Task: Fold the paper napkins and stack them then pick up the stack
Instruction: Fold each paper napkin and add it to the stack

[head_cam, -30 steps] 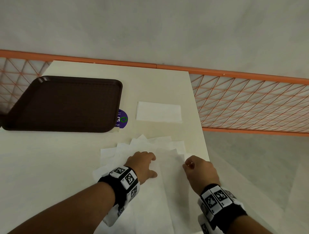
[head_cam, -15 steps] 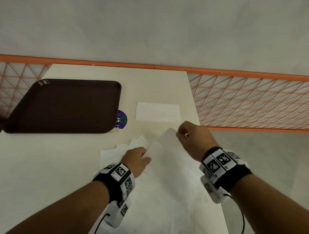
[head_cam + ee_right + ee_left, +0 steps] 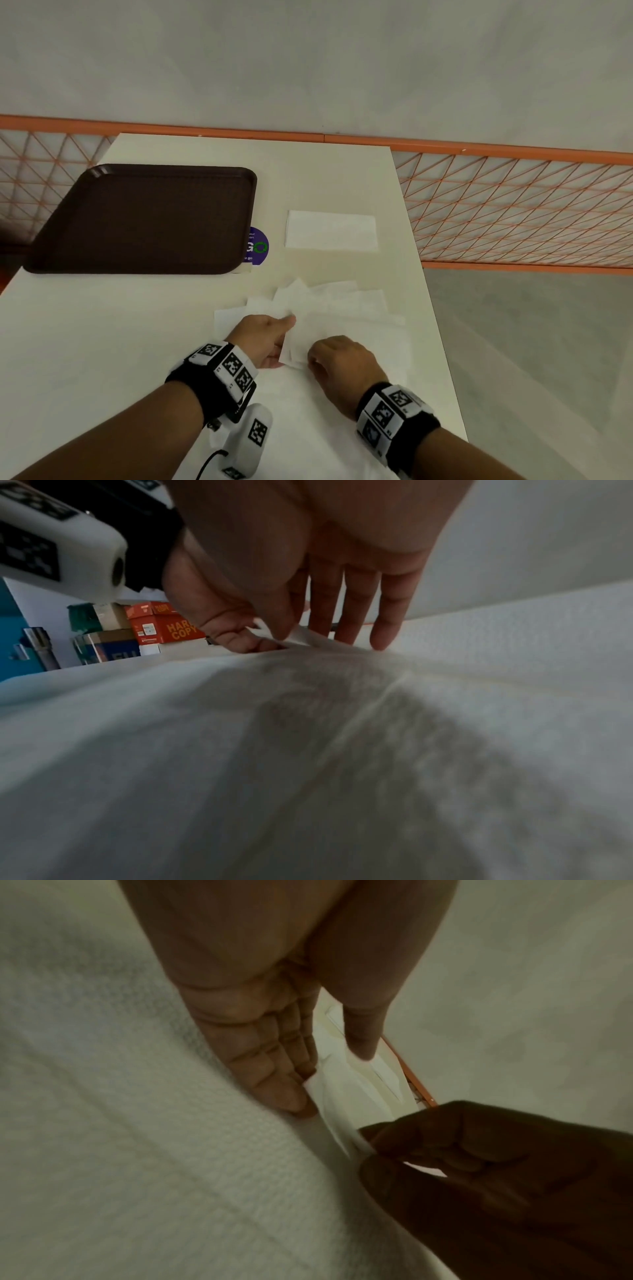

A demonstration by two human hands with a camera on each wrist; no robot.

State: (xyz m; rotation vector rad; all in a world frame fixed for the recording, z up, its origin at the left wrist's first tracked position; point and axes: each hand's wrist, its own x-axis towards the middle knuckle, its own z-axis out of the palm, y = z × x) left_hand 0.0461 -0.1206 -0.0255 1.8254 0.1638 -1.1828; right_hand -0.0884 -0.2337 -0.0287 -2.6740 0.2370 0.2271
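Pinching one napkin corner between both hands, over the spread napkins.

Right thumb and forefinger [image 3: 274, 626] clamped on the raised edge of the top napkin [image 3: 298, 346], other fingers straight and apart, tips down on the paper; left fingers [image 3: 274, 1074] straight and together against the same edge, thumb apart above it. Right hand [image 3: 342, 368] and left hand [image 3: 263, 339] close together, nearly touching across that edge. Under and around them, loose unfolded napkins [image 3: 346, 301] fanned out on the table [image 3: 102, 342]. Beyond that fan, apart from it, one folded napkin [image 3: 331, 230] lying flat. Left of the folded napkin, a purple sticker [image 3: 258, 246], partly under a brown tray [image 3: 144, 219].
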